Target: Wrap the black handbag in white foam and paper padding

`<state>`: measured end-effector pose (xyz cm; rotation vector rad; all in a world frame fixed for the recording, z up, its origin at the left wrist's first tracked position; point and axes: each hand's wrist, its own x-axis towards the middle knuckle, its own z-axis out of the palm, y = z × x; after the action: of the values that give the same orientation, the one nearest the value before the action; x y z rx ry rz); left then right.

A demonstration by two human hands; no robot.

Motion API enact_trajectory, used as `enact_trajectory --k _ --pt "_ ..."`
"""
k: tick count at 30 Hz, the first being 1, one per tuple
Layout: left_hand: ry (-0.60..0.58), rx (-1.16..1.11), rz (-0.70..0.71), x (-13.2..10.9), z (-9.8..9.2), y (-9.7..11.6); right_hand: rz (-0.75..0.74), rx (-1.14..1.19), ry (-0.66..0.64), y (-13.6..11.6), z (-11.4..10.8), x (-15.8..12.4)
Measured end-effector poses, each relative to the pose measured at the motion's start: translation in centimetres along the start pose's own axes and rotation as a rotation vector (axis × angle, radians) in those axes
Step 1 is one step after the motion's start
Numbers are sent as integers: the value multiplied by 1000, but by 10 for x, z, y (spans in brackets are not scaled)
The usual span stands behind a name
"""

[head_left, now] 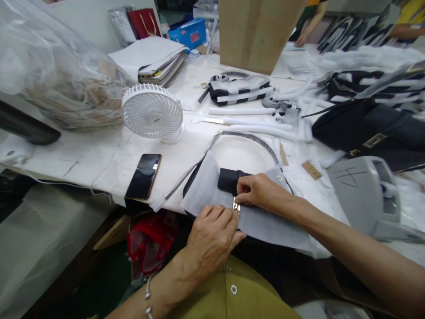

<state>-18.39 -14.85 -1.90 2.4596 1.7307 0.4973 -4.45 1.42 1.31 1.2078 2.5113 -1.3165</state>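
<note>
A black handbag point(189, 186) lies at the table's front edge, with thin pale wrapping paper point(204, 184) over its face and a wrapped handle looping away from me. My left hand point(212, 232) grips the near edge of the bag, fingers together on top and thumb below. Beside those fingertips is a shiny gold clasp point(236, 206). My right hand point(257, 189) is closed in a pinch at the base of a black strap tab point(227, 179), just above the clasp. Its fingertips partly hide the tab's end and touch the clasp's upper side.
A phone point(143, 176) and a white fan point(153, 113) stand to the left. Behind are another wrapped bag point(239, 91), white padding rolls point(259, 126) and a cardboard box point(259, 35). Rightward lie a grey tape dispenser point(358, 190) and a black bag point(352, 124). Co-workers' arms point(310, 29) show beyond.
</note>
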Motion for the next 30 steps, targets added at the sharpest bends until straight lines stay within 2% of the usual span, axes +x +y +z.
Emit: enact_trajectory --k 11,16,19,22,27,30 --pt "58 -38 14 -2 3 -2 43 -226 46 -12 5 8" --pt "84 -42 6 -3 4 -3 11 -123 24 -5 1 0" --pt "103 -48 11 -4 5 -4 -139 -103 -24 4 -1 -7" --pt "111 -56 11 -4 6 -4 -354 -249 -83 9 -4 -11" --pt "139 -53 12 -6 9 -5 -572 -524 -238 5 -12 -11" --pt "141 -61 5 -7 12 -5 -695 -613 -285 2 -15 -8"
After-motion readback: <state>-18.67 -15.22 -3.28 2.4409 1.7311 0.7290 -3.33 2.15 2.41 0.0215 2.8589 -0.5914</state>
